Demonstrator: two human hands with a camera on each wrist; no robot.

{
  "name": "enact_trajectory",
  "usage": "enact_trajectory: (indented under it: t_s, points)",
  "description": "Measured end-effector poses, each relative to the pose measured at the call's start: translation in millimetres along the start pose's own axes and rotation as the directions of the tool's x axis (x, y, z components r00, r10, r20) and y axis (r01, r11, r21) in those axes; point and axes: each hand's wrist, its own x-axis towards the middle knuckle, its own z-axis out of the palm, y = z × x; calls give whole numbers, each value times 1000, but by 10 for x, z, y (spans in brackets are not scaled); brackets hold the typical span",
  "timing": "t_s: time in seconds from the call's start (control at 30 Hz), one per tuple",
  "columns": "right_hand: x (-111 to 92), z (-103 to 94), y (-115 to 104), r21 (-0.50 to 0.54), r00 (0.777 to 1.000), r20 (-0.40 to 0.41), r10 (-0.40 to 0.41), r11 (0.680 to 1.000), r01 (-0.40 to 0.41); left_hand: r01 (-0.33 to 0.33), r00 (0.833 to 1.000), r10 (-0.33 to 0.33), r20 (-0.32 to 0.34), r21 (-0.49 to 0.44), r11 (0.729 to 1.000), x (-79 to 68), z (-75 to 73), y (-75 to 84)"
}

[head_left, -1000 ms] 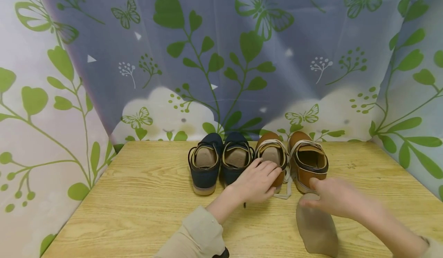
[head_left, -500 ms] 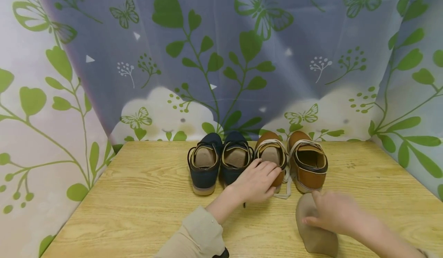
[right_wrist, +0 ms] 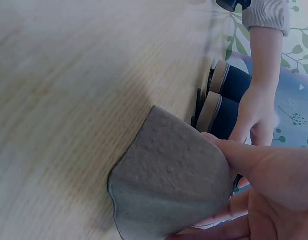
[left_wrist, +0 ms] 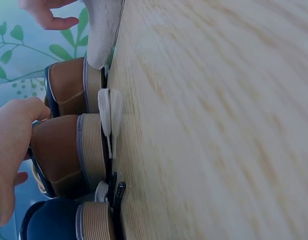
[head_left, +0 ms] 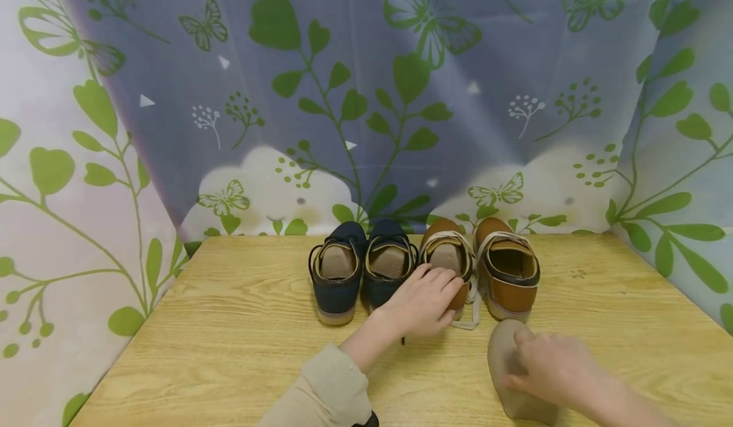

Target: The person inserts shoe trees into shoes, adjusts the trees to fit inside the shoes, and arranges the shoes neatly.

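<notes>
My left hand (head_left: 420, 303) holds the heel of the left brown shoe (left_wrist: 64, 155), its fingers over the collar. A moulded grey-beige shoe insert (head_left: 515, 401) stands out in front of the right brown shoe (head_left: 511, 294), whose opening shows no insert. My right hand (head_left: 552, 363) grips this insert's side; the right wrist view shows thumb and fingers around its rounded end (right_wrist: 169, 165). A similar insert (head_left: 445, 258) sits inside the left brown shoe, partly hidden by my left fingers.
Two dark blue shoes (head_left: 336, 296) stand left of the brown pair, each with an insert (head_left: 338, 263) inside. Beige laces (head_left: 471, 315) trail on the wooden tabletop (head_left: 229, 350). Behind hangs a patterned cloth (head_left: 401, 109).
My right hand has come down along the insert, away from the right brown shoe's heel. The insert stays nearly in place, and my left hand keeps its hold on the left brown shoe.
</notes>
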Motion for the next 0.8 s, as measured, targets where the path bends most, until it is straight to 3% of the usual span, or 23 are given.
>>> enact_trajectory:
  t_s: [0.3, 0.5, 0.8]
  points:
    - [-45, 20, -57, -34, 999, 28, 19, 999, -18, -3, 1000, 3, -11, -17, 1000, -2, -3, -3]
    - [-46, 52, -68, -71, 1000, -1, 9, 997, -9, -5, 1000, 5, -2, -27, 1000, 2, 8, -6]
    - [-36, 91, -57, 37, 999, -29, 20, 999, -19, -6, 1000, 6, -2, -24, 1000, 4, 0, -12]
